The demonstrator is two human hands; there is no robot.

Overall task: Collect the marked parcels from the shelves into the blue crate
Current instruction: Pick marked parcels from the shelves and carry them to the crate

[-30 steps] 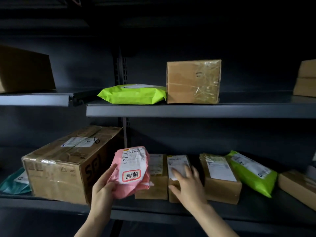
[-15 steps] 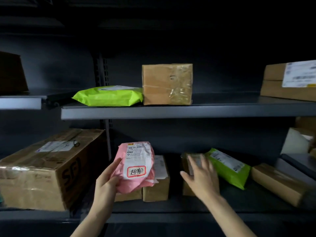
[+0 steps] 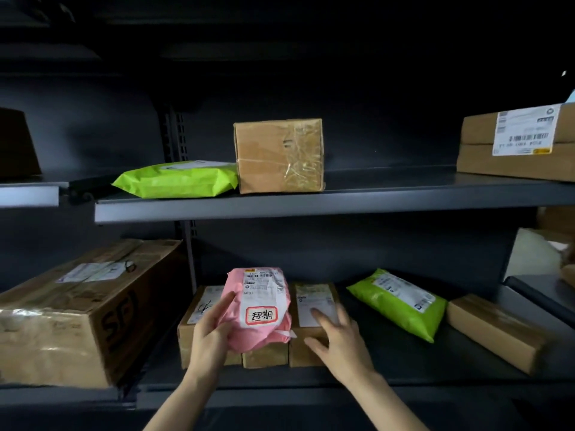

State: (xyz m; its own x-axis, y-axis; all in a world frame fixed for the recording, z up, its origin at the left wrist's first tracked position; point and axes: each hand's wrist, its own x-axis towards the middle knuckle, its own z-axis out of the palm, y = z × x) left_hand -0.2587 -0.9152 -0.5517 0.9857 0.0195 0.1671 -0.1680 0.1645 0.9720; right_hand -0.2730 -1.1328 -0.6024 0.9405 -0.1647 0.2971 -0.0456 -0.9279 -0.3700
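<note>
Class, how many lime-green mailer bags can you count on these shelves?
2. One green bag lies on the upper shelf, left of the taped box. The second green bag lies on the lower shelf, right of the right hand. Others may hide in the dark.

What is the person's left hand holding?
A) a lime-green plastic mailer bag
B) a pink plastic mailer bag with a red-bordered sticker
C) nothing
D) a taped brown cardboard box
B: the left hand grips the pink plastic mailer bag, its red-bordered sticker facing the camera.
</note>
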